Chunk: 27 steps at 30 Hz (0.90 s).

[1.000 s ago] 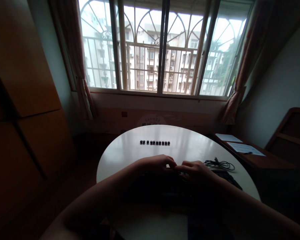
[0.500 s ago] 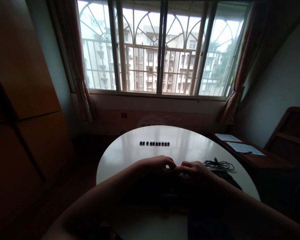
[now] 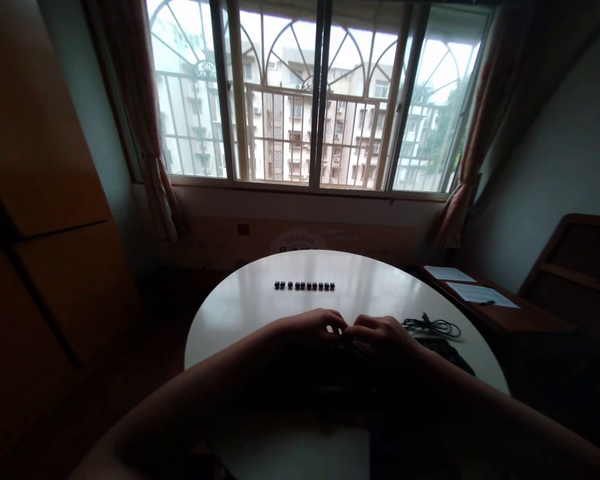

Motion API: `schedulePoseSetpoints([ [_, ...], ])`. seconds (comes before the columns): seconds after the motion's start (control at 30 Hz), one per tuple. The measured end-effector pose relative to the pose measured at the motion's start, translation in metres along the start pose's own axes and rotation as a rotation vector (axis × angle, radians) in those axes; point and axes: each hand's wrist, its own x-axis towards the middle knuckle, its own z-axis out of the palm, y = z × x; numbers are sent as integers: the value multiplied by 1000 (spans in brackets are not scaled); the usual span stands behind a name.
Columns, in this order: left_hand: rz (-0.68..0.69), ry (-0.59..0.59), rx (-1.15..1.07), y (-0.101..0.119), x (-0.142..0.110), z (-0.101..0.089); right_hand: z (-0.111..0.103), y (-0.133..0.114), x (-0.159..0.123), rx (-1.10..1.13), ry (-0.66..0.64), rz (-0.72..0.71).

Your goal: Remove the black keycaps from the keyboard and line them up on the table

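My left hand [image 3: 320, 323] and my right hand [image 3: 380, 333] are close together over the near part of the round white table [image 3: 240, 307]. Their bent fingers meet, and whatever is between the fingertips is lost in shadow. Under the hands lies a wide black object [image 3: 325, 387], too dark to identify surely, perhaps a keyboard. Beyond them, several small black pieces [image 3: 309, 286] resembling keycaps stand in a row, with wider gaps at the left end.
A coiled black cable [image 3: 433, 326] lies right of my right hand, beside a flat black object [image 3: 450, 353] partly behind my forearm. Off the table's right side, papers [image 3: 483, 295] and a pen rest on a brown wooden surface [image 3: 520, 321]. An orange-brown cabinet [image 3: 75, 287] stands left.
The whole view has shifted slightly, so the table and row of pieces appear a little farther left. My right-hand fingers have lifted and shifted slightly; both hands remain together.
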Motion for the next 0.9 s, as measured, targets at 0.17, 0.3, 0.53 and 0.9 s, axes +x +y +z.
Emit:
schedulePoseSetpoints([
  [0.17, 5, 4, -43, 1, -1, 1, 2, 1, -3, -4, 39, 10],
  [0.3, -8, 127, 8, -1, -4, 1, 2, 8, -5, 86, 128, 33],
  [0.53, -118, 111, 197, -6, -6, -8, -21, 23, 4, 398, 152, 219],
  [0.9, -185, -64, 203, -6, -8, -11, 11, 136, 75, 698, -419, 768],
])
